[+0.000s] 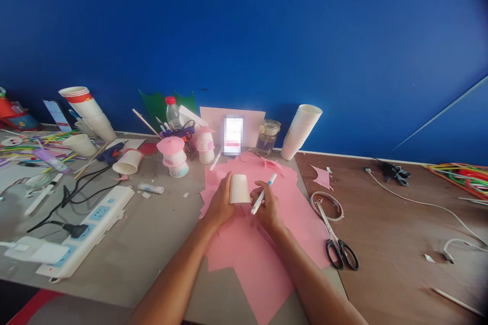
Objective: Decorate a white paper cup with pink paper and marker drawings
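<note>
My left hand [221,198] is wrapped round the left side of a white paper cup [240,189], which is upside down with its narrow end up. In my right hand [270,208] is a white marker [263,195] with a blue end. The marker's white end points down and to the left, close to the cup's lower right edge. Whether that end is capped I cannot tell. Beneath both hands lie overlapping sheets of pink paper [263,264].
Scissors [335,244] and a tape roll [327,206] lie right of the paper. A cup stack [302,132], a glass jar [267,138] and a lit phone [233,134] stand behind. Pink-topped cups [173,157] and a power strip [89,233] are on the left.
</note>
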`<state>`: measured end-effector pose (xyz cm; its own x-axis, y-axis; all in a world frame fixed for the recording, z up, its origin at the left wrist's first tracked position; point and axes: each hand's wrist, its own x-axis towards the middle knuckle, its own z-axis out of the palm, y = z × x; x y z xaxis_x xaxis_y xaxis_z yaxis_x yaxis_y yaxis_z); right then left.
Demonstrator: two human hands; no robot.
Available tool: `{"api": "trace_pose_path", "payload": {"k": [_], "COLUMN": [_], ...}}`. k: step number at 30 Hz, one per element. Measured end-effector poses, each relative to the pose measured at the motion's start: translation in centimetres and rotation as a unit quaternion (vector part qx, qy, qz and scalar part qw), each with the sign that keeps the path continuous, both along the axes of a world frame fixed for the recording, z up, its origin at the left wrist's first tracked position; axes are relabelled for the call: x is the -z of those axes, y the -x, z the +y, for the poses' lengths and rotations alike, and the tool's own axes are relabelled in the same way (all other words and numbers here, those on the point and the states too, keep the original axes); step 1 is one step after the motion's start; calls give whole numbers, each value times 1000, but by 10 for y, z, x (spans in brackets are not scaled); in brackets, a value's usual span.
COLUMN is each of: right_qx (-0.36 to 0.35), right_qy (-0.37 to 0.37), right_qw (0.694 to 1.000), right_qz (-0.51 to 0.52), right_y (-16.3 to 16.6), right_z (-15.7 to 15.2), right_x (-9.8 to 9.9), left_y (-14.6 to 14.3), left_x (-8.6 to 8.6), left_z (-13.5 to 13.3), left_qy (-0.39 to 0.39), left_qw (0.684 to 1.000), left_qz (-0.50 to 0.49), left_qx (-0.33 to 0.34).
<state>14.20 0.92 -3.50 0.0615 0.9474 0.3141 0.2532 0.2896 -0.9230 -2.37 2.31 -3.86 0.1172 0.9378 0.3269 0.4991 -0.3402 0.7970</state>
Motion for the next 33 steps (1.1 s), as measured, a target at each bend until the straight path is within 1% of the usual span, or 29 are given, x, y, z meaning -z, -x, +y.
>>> {"api": "trace_pose_path", "payload": {"k": [3,7,12,16,24,30,33], "right_qx": [7,22,42,40,42,73,80], "right_qy": [10,4,-21,-12,-5,1,11], "right_qw": [1000,1000,998,998,999,997,996], "right_qz": [-9,-4,44,47,8,-33,-41], "right_y": [0,-1,0,-1,-2,-5,-8], "right_z": [2,2,1,2,6,11,13], "right_x": [1,-3,-7,-7,1,13,16], "left_y": [-1,-3,-5,-5,-5,-5,-4], "left_x": [0,-3,-6,-5,-3,-1,-2], "left_z": [-1,-2,-1,-1,0,-1,-1], "left_qy": [4,0,1,-3,6,28,28], "left_qw": [1000,999,998,997,996,995,996], "left_qz": [14,41,64,78,90,91,90], "left_qx": [12,17,18,14,20,7,7]}}
